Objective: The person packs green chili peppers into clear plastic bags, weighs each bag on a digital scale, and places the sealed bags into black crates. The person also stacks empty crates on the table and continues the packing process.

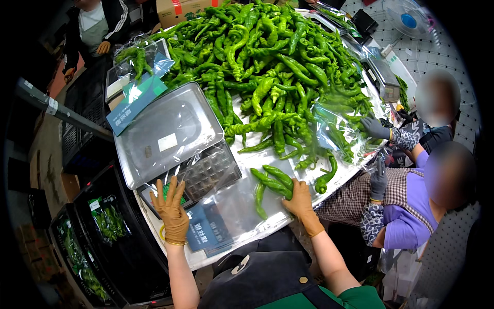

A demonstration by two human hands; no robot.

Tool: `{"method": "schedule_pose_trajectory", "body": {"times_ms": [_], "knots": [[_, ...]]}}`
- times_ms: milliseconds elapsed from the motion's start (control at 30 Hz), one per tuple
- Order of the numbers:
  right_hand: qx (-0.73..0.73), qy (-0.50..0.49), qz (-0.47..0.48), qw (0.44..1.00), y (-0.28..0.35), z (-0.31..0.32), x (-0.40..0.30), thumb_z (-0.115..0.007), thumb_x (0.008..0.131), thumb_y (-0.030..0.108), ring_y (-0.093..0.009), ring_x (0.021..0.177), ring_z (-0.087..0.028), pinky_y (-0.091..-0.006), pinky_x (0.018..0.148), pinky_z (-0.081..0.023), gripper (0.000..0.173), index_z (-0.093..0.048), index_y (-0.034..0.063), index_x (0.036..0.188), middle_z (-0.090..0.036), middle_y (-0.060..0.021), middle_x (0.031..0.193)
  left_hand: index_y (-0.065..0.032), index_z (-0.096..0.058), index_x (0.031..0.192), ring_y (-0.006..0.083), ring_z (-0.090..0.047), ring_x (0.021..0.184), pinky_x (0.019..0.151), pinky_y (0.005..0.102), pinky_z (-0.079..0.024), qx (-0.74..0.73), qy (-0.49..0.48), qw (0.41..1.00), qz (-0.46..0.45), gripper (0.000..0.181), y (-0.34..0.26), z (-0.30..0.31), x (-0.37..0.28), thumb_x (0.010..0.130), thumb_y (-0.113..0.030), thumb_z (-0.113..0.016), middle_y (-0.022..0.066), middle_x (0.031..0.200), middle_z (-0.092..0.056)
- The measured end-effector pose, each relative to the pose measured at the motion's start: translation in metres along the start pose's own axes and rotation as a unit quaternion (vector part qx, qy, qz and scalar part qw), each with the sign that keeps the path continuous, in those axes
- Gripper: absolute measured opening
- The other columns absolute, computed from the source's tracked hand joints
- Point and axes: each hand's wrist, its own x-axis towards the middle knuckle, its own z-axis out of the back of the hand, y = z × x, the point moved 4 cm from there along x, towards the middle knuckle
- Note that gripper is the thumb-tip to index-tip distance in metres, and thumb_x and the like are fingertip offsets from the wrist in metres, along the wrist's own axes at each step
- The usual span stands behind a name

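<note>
My left hand, in a tan glove, is raised with its fingers spread and holds nothing. It is beside the display of a digital scale, which has a metal pan and a keypad under clear film. My right hand, also gloved, grips the near ends of a few long green peppers. Another green pepper lies just left of them. Beneath these peppers are clear plastic bags with blue printed panels, lying at the table's near edge.
A large heap of green peppers covers the table. Black crates with bagged peppers stand at left, near a metal pole. Co-workers in grey gloves work at right; another person stands at upper left.
</note>
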Motion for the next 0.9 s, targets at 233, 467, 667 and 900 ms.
{"method": "schedule_pose_trajectory", "body": {"times_ms": [233, 467, 667, 900], "knots": [[0.004, 0.151, -0.078, 0.985, -0.022, 0.037, 0.013, -0.072, 0.064, 0.018, -0.043, 0.096, -0.058, -0.0456, 0.076, -0.05, 0.054, -0.047, -0.0018, 0.108, -0.051, -0.0306, 0.117, -0.0221, -0.049, 0.136, 0.0346, -0.021, 0.141, 0.114, 0.0542, -0.009, -0.031, 0.03, 0.999, 0.001, 0.082, 0.001, -0.003, 0.002, 0.064, 0.017, -0.044, 0.0007, 0.147, -0.039], [0.38, 0.336, 0.108, 0.855, 0.086, 0.095, -0.043, -0.074, 0.081, 0.026, -0.031, 0.124, -0.045, -0.0397, 0.101, -0.039, 0.094, -0.01, 0.0152, 0.149, -0.041, -0.0224, 0.134, -0.0162, -0.055, 0.129, 0.0358, -0.028, 0.138, 0.111, 0.0451, -0.026, -0.123, 0.009, 0.992, -0.026, 0.078, 0.007, -0.001, -0.005, 0.063, 0.022, -0.042, 0.006, 0.144, -0.043], [0.409, 0.366, 0.069, 0.833, 0.151, 0.038, -0.057, -0.068, 0.084, 0.029, -0.035, 0.116, -0.051, -0.0388, 0.1, -0.038, 0.087, -0.013, 0.0088, 0.149, -0.053, -0.0259, 0.122, -0.0148, -0.049, 0.136, 0.0356, -0.029, 0.138, 0.112, 0.0433, -0.026, -0.166, -0.039, 0.985, -0.002, 0.084, -0.006, 0.011, -0.002, 0.062, 0.022, -0.038, 0.0078, 0.145, -0.041], [0.338, 0.3, 0.149, 0.879, 0.183, 0.026, -0.056, -0.07, 0.083, 0.033, -0.032, 0.114, -0.053, -0.0374, 0.096, -0.041, 0.093, -0.01, 0.0089, 0.149, -0.047, -0.0263, 0.13, -0.0221, -0.035, 0.145, 0.0388, -0.015, 0.142, 0.111, 0.0597, -0.001, -0.001, 0.023, 0.999, -0.028, 0.091, -0.025, 0.017, 0.002, 0.062, 0.011, -0.051, 0.0003, 0.153, -0.029]]}}
